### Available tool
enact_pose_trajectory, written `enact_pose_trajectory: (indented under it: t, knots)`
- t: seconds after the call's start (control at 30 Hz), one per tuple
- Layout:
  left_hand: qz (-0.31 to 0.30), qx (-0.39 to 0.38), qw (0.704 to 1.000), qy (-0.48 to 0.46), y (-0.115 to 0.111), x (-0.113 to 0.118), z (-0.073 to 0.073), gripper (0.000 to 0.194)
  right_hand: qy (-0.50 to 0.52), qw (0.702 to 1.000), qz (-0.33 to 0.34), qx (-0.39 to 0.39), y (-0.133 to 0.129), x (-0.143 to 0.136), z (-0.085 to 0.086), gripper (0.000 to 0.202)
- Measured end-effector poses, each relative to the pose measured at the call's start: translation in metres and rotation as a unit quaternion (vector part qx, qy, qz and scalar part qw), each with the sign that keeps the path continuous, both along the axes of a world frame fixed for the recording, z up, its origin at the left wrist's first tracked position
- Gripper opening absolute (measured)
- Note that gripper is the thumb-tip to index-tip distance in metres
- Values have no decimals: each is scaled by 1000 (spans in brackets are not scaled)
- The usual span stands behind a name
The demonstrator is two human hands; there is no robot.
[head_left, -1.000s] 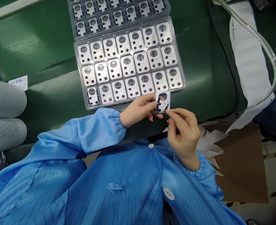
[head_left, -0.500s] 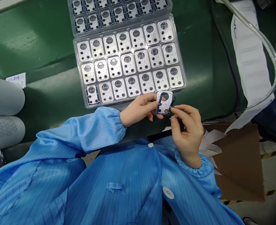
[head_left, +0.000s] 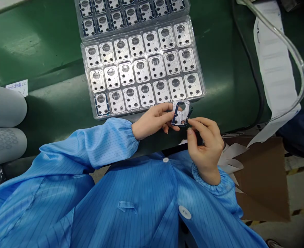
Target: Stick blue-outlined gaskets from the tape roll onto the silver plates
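Note:
Between the thumb and fingers of my left hand (head_left: 155, 120) is a small silver plate (head_left: 181, 113) with a large round hole and a dark blue film partly over its edges. My right hand (head_left: 205, 143) is at the plate's right side, its fingertips pinching the dark film edge (head_left: 190, 112). Just beyond my hands lies a clear plastic tray (head_left: 203, 93) with rows of similar silver plates. One plate with a dark blue border (head_left: 101, 104) sits in its near left pocket.
Another tray (head_left: 81, 32) of blue-edged plates lies behind. White rolls (head_left: 7, 106) and a handwritten label (head_left: 19, 88) are at the left. On the right are a white paper strip (head_left: 276, 62), a clear hose (head_left: 303, 74), a black cable (head_left: 250, 62) and cardboard (head_left: 265, 179).
My right hand has shifted very slightly to the left. My left hand and the plate are almost unmoved.

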State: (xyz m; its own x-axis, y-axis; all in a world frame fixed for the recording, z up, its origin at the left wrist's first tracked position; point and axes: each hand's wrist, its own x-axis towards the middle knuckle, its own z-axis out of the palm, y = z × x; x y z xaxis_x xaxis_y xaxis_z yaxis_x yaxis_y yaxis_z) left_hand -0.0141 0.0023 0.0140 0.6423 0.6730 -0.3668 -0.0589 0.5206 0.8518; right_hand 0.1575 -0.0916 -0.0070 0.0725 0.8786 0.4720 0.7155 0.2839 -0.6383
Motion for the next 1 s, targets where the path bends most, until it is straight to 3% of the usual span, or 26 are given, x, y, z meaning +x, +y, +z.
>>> enact_pose_trajectory:
  t: [0.6,0.77,1.0]
  knots:
    - [-18,85,996,17,-3,0,-8,27,59,997,-41,19,-1,-9,3,8]
    - [-18,93,995,12,-3,0,-11,29,64,995,-74,11,1,-9,1,8]
    - [-19,86,996,9,-3,0,-9,31,43,996,-72,33,2,-6,-3,7]
